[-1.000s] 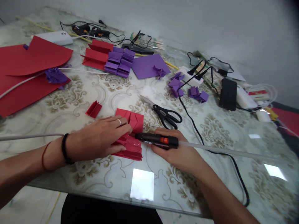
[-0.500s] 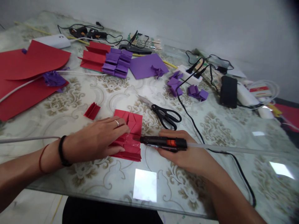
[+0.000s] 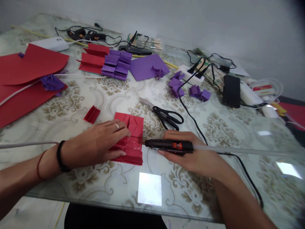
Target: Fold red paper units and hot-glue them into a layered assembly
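Observation:
Folded red paper (image 3: 133,127) lies on the glass-topped table in front of me, with glossy streaks of glue across its middle. My left hand (image 3: 102,141) rests on its left side, fingers and thumb pressing it down at a raised fold. In my right hand (image 3: 190,156) is a black glue gun (image 3: 169,145), lying on its side with a long clear glue stick (image 3: 228,150) out of its back. Its nozzle points left at the paper's right edge. A small folded red piece (image 3: 92,114) sits beyond my left hand.
Black-handled scissors (image 3: 166,116) lie beyond the glue gun. A black cord (image 3: 194,119) runs along the right. Folded purple pieces (image 3: 176,86), a white power strip (image 3: 189,74), a black phone (image 3: 231,91) and large red sheets (image 3: 30,68) lie farther back.
The glue gun has shifted slightly right, its nozzle drawing back to the red paper's right edge. My left hand keeps its hold on the paper. The whole view has moved a little.

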{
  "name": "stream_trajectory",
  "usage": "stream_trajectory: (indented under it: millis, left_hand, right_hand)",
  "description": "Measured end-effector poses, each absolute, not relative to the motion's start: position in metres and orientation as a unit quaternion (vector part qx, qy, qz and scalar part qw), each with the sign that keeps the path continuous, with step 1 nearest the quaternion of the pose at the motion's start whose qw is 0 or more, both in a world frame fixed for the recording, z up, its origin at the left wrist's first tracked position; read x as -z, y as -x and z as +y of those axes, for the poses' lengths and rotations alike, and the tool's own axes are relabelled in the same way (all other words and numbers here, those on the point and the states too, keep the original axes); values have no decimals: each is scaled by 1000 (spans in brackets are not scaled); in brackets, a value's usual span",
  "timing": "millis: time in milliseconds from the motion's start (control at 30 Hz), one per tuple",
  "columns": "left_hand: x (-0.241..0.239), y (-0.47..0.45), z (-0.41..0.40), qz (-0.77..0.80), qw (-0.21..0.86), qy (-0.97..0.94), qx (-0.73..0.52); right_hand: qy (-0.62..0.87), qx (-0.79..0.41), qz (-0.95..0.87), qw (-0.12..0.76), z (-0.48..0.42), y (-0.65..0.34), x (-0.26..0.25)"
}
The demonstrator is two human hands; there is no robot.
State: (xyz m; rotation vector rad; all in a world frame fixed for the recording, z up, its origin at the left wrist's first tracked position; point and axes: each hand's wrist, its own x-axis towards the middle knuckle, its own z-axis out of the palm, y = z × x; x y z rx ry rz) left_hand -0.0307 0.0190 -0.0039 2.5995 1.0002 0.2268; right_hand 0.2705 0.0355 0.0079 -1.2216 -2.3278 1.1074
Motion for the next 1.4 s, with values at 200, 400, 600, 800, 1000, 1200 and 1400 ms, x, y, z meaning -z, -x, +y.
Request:
stream_trajectory:
  millis: [200, 400, 600, 800, 1000, 1200, 1400]
  left_hand:
    - [3, 29, 18, 350, 163, -919, -77]
    - [1, 27, 18, 354, 152, -920, -73]
    - [2, 26, 18, 353, 145, -921, -81]
    - [3, 27, 17, 356, 146, -920, -77]
    - [2, 28, 18, 356, 157, -919, -64]
    - [1, 28, 19, 355, 167, -917, -69]
    - [5, 31, 19, 350, 174, -916, -93]
  right_hand:
    - [412, -390, -813, 134, 35, -270, -6]
    - [393, -389, -817, 163, 32, -263, -6]
    - [380, -377, -830, 155, 27, -253, -2]
    - [380, -365, -835, 159, 28, -252, -1]
    - [399, -351, -832, 160, 28, -257, 1]
    - [421, -344, -822, 166, 31, -263, -1]
    - [435, -342, -817, 163, 34, -268, -7]
